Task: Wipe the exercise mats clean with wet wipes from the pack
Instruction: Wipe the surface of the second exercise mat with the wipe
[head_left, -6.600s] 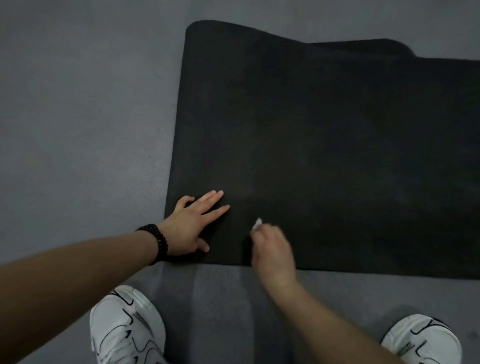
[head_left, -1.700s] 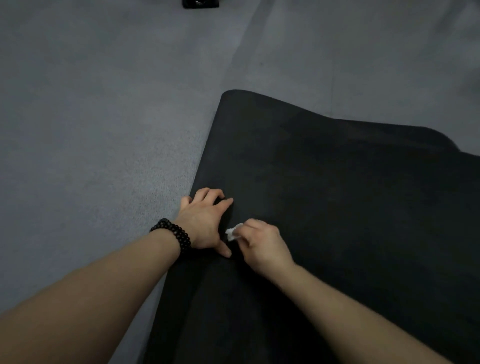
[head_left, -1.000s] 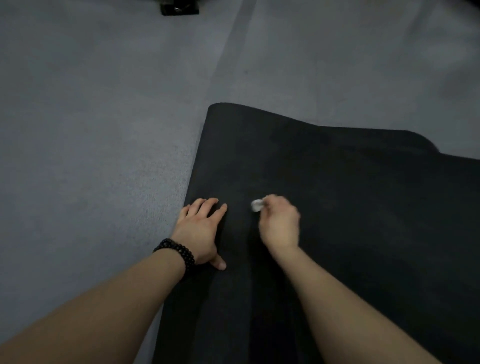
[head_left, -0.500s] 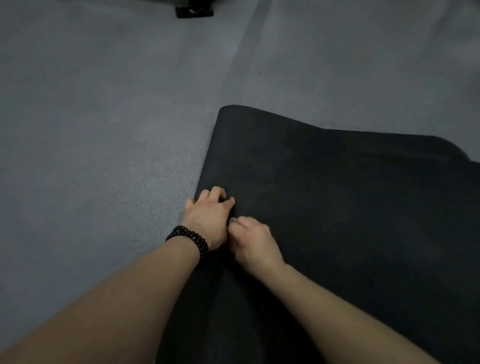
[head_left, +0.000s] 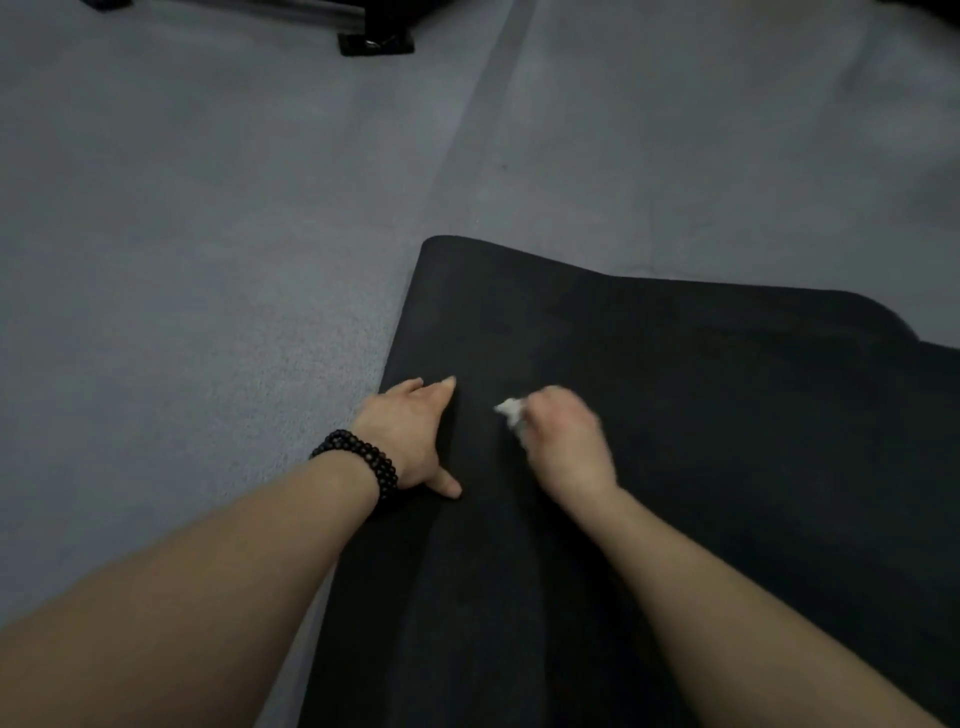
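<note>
A black exercise mat (head_left: 701, 415) lies on the grey floor and fills the lower right of the view. My left hand (head_left: 410, 436), with a black bead bracelet on the wrist, presses flat on the mat near its left edge, fingers straight. My right hand (head_left: 563, 441) is blurred and grips a crumpled white wet wipe (head_left: 511, 413) against the mat, a short way right of the left hand. The wipe pack is not in view.
Grey carpet floor (head_left: 182, 260) spreads to the left and beyond the mat. A black foot of some equipment (head_left: 376, 41) stands on the floor at the top edge. The mat's far edge curls up slightly at the right.
My right hand has slid the wipe to the right, away from the left hand it was touching half a second ago. The left hand's fingers have flattened on the mat.
</note>
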